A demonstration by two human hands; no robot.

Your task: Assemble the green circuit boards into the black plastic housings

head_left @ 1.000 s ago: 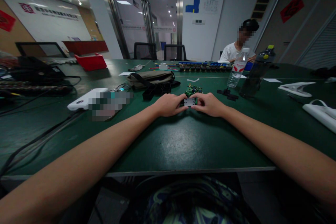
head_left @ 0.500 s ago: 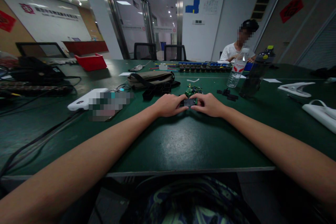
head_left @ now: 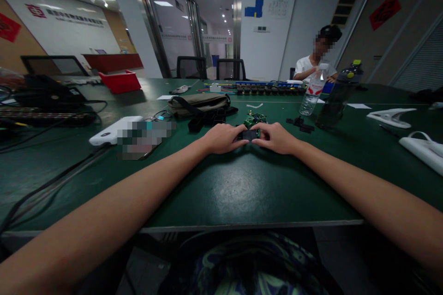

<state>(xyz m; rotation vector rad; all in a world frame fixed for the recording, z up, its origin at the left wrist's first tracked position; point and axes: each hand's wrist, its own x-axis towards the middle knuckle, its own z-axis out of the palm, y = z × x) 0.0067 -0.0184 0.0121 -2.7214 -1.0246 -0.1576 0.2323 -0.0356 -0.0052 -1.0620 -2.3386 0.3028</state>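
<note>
Between my two hands is a small black box-shaped part point(head_left: 250, 135), low over the table. My left hand point(head_left: 223, 138) grips its left side, thumb in front and fingers behind. On the opposite side my right hand point(head_left: 275, 137) pinches it between thumb and fingers. Just behind the part lie several green circuit boards point(head_left: 255, 119) in a small pile. Several black plastic pieces point(head_left: 300, 124) are to the right of my right hand. Black open-topped housings point(head_left: 207, 120) sit behind my left hand. My fingers hide the part's ends.
A grey-brown pouch point(head_left: 199, 104), a white power bank point(head_left: 116, 130) and a red bin point(head_left: 120, 81) are on the left. A clear water bottle point(head_left: 311, 94) and a dark bottle point(head_left: 337, 97) stand at the right. A person point(head_left: 313, 64) sits across the green table point(head_left: 238, 189).
My hands stay in place around the black part, which looks tilted slightly differently. Across the table, the other person's arm has been raised a little.
</note>
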